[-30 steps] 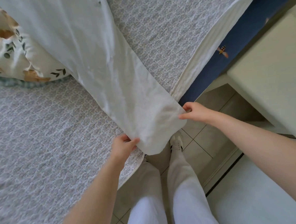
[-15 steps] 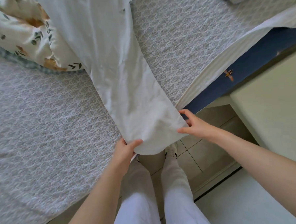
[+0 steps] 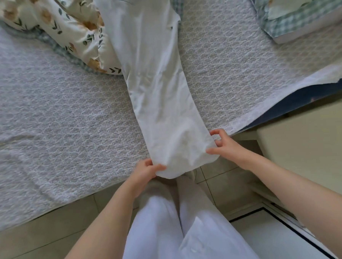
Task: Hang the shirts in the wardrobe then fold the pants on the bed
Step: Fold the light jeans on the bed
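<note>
We log white pants [image 3: 160, 102] | showing as one long strip, wider at the far end, lightly creased | lying stretched flat across the grey textured bed [image 3: 67, 125] | hem end overhanging the bed's near edge, slightly curled

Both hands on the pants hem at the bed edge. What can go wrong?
The hem of the white pants overhangs the bed edge; if the left hand or right hand slips, it may drop to the floor. Their upper part lies over floral bedding, so the fold may come out lumpy.
</note>
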Tool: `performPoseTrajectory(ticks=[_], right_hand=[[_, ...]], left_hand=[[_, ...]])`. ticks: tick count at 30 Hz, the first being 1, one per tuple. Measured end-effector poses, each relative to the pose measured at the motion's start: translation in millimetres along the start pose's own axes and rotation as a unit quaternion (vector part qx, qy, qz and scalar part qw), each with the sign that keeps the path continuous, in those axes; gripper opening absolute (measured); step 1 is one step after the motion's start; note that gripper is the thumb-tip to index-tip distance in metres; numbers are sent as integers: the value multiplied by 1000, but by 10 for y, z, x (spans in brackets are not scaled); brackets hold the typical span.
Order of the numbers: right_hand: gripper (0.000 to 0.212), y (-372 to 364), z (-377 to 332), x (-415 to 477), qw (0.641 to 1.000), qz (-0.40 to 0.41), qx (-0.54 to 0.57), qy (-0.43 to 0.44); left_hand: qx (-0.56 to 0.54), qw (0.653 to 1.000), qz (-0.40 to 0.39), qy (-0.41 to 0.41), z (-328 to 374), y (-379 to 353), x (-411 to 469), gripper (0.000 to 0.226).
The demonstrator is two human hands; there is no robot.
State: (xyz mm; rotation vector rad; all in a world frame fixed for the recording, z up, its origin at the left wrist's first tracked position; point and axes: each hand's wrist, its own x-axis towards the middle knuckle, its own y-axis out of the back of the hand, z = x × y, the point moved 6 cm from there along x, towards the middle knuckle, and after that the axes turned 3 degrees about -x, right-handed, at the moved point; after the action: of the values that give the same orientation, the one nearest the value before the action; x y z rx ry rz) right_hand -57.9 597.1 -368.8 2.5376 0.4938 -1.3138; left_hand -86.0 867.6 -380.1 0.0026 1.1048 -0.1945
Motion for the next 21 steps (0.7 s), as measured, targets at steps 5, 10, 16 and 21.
performPoseTrajectory(ticks=[5,10,16,21], right_hand=[[28,40,-25,-158,998,-44,-29,-20],[28,49,132,-235,990,-97,-78,-72],[31,40,312,-246,989,-118,-67,-66],[34,27,338,-264,985,-140,-70,-78]], left_hand=[[51,999,-13,-13,-116,-125,-151,41],[6,1000,19,-13,-215,-188,-222,26],[-15,999,15,-26,-274,-227,-223,33],[9,1000,-28,-5,-479,-307,-230,48]])
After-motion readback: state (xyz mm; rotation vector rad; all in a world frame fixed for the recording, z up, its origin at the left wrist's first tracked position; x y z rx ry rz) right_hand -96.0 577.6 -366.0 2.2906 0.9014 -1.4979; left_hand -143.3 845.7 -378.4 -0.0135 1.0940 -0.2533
